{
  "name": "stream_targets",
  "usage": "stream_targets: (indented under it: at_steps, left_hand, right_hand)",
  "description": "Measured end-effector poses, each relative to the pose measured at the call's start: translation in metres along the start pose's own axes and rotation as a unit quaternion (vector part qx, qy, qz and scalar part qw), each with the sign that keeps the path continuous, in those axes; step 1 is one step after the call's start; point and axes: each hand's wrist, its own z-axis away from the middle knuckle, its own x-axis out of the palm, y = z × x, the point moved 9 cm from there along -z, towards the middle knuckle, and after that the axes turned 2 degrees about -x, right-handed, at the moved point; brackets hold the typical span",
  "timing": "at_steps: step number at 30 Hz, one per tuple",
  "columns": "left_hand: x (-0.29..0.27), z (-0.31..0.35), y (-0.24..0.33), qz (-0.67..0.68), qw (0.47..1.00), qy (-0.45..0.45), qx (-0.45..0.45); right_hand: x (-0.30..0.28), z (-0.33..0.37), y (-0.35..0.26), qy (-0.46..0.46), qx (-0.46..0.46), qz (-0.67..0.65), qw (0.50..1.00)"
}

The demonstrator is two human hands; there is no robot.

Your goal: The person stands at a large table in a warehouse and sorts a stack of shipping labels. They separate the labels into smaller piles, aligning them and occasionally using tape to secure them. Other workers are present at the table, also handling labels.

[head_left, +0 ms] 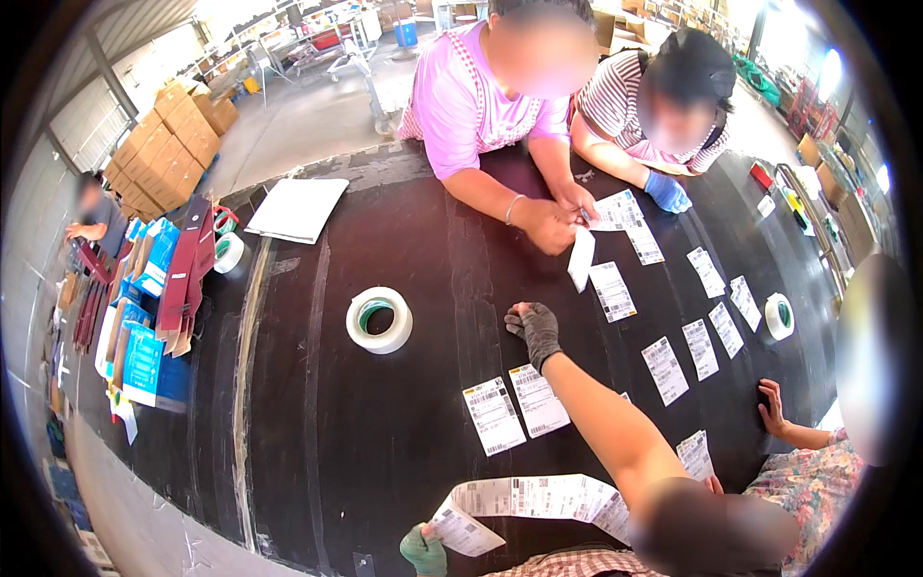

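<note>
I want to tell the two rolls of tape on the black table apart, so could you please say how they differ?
The near roll of tape lies near the table's middle, left of the right hand in its dark glove, and looks bigger. The far roll of tape sits by the right edge beside a row of labels and looks smaller. Both are white, lie flat and have green inside.
</note>
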Motion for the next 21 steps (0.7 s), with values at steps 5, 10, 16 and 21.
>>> stream_targets:
  at_steps: [5, 10, 16, 21]
  left_hand:
    - [-0.030, -0.021, 0.023, 0.158, 0.980, 0.050, -0.105]
    - [-0.102, -0.064, 0.171, 0.217, 0.963, 0.074, 0.143]
    - [-0.133, -0.060, 0.252, 0.514, 0.843, -0.115, 0.104]
    - [-0.105, -0.013, 0.216, 0.397, 0.877, -0.249, 0.103]
  right_hand:
    - [0.118, 0.178, -0.034, -0.433, -0.002, 0.124, 0.893]
    - [0.141, 0.387, -0.027, -0.658, 0.100, 0.280, 0.691]
    - [0.174, 0.443, -0.103, -0.590, 0.030, 0.097, 0.801]
    - [0.196, 0.470, -0.207, -0.516, -0.204, 0.115, 0.824]
